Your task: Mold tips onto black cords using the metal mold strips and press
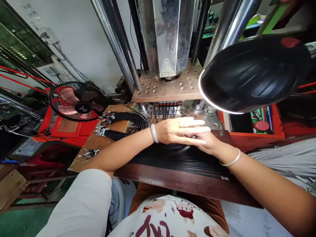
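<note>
Left hand (181, 130) lies flat, fingers extended, over right hand (206, 143); I cannot tell the right's grip. Both press the black cable bundle (177, 158) on the bench edge (172, 179). Risk: fingers near press platen (168, 87); loose cables could slide off.

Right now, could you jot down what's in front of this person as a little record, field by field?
Setting: a workbench in front of a tall metal press
Left hand: laid flat over the right hand, fingers stretched out
Right hand: beneath the left, resting on a flat band of black cables
Grip: hidden, so whether either hand grasps anything cannot be told
Wrists: a bangle on each
Left of the hands: a bundle of black wires on cardboard
Further left: a red fan
Upper right: a black lamp
</note>
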Demonstrator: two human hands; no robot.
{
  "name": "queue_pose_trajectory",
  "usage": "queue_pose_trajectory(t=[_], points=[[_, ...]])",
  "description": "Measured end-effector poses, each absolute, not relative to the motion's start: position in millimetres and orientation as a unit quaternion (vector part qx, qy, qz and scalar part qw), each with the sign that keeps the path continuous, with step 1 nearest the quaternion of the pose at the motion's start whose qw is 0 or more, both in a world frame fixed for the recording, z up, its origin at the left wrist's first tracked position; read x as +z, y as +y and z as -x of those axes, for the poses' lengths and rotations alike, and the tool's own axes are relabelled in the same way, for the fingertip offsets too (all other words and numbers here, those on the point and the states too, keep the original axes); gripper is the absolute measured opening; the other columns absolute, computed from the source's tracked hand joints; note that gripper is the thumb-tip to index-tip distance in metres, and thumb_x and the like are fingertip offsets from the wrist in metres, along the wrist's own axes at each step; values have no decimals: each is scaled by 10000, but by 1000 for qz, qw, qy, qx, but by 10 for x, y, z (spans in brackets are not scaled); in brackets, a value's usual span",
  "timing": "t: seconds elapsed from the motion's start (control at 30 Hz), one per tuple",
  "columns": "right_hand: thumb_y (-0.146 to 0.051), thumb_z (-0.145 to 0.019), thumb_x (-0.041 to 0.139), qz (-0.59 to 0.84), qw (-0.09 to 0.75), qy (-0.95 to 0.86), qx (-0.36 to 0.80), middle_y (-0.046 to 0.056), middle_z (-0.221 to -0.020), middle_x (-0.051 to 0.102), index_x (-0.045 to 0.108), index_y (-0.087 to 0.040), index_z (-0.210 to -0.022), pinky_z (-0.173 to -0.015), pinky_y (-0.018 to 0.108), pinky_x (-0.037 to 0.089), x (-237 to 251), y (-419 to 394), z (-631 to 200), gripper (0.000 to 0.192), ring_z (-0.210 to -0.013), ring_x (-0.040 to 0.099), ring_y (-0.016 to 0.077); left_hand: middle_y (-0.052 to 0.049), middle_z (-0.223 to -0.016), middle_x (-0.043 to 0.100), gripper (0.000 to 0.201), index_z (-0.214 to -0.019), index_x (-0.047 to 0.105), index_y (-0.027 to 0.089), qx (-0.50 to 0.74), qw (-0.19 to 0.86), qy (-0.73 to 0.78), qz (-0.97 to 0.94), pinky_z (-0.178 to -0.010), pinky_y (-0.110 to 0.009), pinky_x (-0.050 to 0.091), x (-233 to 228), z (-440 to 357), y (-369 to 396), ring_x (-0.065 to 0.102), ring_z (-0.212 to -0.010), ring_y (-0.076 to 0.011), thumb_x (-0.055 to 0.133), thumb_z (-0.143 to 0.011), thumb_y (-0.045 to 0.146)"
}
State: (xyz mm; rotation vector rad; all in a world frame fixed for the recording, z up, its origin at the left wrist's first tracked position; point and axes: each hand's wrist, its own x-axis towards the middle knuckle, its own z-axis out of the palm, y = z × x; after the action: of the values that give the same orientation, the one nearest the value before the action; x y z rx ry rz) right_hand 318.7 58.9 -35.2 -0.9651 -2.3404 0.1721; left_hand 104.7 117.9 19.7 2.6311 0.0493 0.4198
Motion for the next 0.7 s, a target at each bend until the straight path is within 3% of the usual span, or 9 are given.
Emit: queue_pose_trajectory(t=[0.1, 0.23, 0.4, 0.5, 0.6, 0.7], points=[[-296, -868, 483, 389, 272, -878, 56, 143, -1019, 670, 688, -179, -1034, -867, 491, 509, -401, 846, -3146, 289, -998, 598, 307, -75, -1214, 689, 307, -1082, 729, 180, 239, 243, 47, -939, -1148, -433, 416, 137, -1080, 1224, 590, -1243, -214, 469, -977, 305], [-318, -887, 487, 450, 246, -855, 68, 147, -914, 644, 687, -153, -1014, -808, 513, 493, -549, 856, -3275, 288, -895, 577, 309, -125, -1036, 738, 367, -1037, 721, 104, 410, 387, 230, -793, -870, -348, 578, 100, -1012, 1313, 713, -934, -196, 558, -930, 415], [-368, -878, 543, 457, 238, -839, 174, 87, -900, 649, 674, -209, -979, -815, 442, 494, -559, 408, -3246, 229, -868, 586, 253, -77, -971, 759, 191, -942, 755, 125, 353, 379, 285, -807, -876, -282, 540, -47, -1018, 1294, 710, -912, -174, 654, -862, 266], [-397, -795, 635, 506, 296, -775, 237, 64, -867, 659, 635, -206, -943, -728, 380, 516, -475, 296, -3136, 241, -784, 608, 221, -58, -906, 766, 134, -886, 764, 135, 301, 366, 294, -830, -870, -280, 537, -220, -1104, 1247, 718, -876, -178, 676, -837, 222], [-404, -694, 708, 540, 373, -703, 273, 84, -978, 696, 626, -197, -1006, -753, 381, 527, -425, 380, -3028, 383, -858, 642, 242, -73, -947, 761, 188, -932, 748, 120, 305, 395, 279, -820, -845, -285, 555, -324, -1151, 1212, 721, -874, -176, 640, -871, 261], [-454, -725, 673, 520, 348, -661, 414, 71, -894, 733, 674, -190, -923, -660, 347, 531, -417, 490, -2962, 330, -769, 667, 234, -101, -1027, 745, 292, -1081, 693, 97, 342, 416, 233, -810, -832, -283, 574, -313, -1096, 1198, 723, -903, -169, 573, -926, 312]])
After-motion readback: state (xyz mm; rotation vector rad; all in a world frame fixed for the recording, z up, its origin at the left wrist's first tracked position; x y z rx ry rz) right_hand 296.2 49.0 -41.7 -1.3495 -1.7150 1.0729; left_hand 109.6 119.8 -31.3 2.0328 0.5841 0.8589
